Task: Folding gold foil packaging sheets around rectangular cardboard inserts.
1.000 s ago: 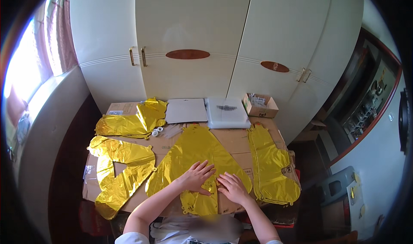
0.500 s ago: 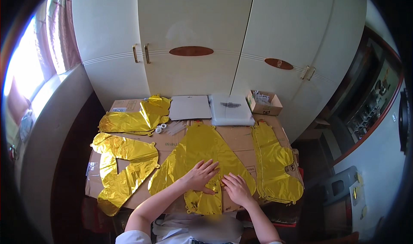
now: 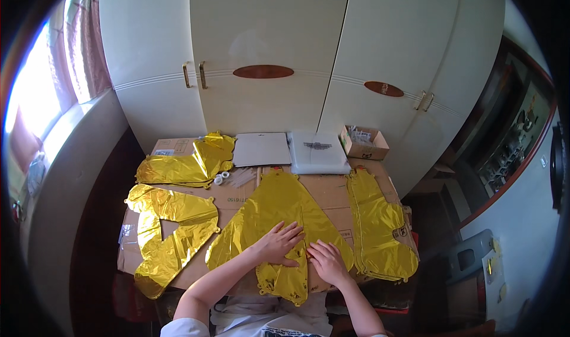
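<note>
A flat gold foil balloon (image 3: 279,200), wide toward me and narrowing at its far end, lies in the middle of the cardboard-covered table. My left hand (image 3: 277,245) rests flat on its near half, fingers stretched to the right and thumb apart. Just right of it, my right hand (image 3: 328,263) lies on the same foil with its fingers out, pointing up and left. Between and below the hands the foil is creased, and its near end hangs toward my lap. Neither hand grips anything visible.
More flat gold foil balloons lie around: one with a cut-out (image 3: 196,218) at left, one (image 3: 169,169) at far left, one (image 3: 380,242) at right. White tape rolls (image 3: 219,178), a white board (image 3: 261,149), a clear-wrapped pack (image 3: 319,157) and a small carton (image 3: 364,146) line the back.
The middle balloon's near end has slid slightly toward me and its surface creases have shifted. Both hands stay almost in place.
</note>
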The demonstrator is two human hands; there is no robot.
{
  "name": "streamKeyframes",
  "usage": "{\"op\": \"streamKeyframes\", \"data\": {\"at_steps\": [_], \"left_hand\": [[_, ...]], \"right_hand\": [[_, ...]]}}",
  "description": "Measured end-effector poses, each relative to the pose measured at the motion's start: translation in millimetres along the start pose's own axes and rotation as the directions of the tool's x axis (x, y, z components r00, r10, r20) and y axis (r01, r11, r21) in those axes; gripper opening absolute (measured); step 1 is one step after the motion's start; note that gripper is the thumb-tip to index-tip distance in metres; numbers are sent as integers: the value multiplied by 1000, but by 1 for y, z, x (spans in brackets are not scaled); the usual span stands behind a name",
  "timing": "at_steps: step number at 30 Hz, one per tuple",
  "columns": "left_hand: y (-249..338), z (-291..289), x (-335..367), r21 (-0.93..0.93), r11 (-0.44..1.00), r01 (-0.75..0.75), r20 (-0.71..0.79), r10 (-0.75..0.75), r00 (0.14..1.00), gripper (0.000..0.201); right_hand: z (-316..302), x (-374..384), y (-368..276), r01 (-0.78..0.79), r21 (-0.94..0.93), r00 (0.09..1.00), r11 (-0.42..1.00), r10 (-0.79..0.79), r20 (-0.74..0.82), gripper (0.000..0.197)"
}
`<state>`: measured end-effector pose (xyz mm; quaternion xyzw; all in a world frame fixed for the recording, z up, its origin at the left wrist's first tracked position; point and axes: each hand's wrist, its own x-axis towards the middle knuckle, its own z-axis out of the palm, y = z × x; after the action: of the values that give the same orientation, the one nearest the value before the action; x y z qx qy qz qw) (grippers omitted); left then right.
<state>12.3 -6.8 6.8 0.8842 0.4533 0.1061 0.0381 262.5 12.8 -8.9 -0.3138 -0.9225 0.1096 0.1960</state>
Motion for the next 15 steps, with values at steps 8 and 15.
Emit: {"op": "streamKeyframes", "data": {"at_steps": [8,15], "left_hand": [[-1,0,1,13,999,-32,-31,32,999,97],[1,-29,-17,61,994,95,-90,-90,992,87]], "right_hand": [[0,1,0,-6,39,998,999,9,-58,32],[-8,20,2,3,47,997,999,0,-74,32]]}}
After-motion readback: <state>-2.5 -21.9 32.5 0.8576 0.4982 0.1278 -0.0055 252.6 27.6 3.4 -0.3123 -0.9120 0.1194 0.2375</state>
